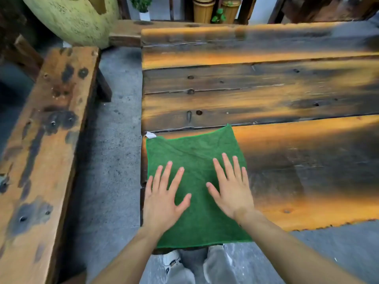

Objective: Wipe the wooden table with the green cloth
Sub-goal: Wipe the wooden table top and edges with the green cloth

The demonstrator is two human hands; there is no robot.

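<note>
A green cloth [194, 152] lies spread flat on the near left corner of the wooden table [266, 95], its near edge hanging slightly over the table's front. A small white tag sticks out at its far left corner. My left hand [164, 199] lies flat on the cloth's left half with fingers spread. My right hand [231, 187] lies flat on the right half, fingers straight and pointing away from me. Both palms press on the cloth.
A long wooden bench [47, 130] runs along the left, with a strip of grey floor [114, 140] between it and the table. A big pale green pot [78, 17] stands at the far left. Bamboo containers [205, 9] and small plants stand behind the table.
</note>
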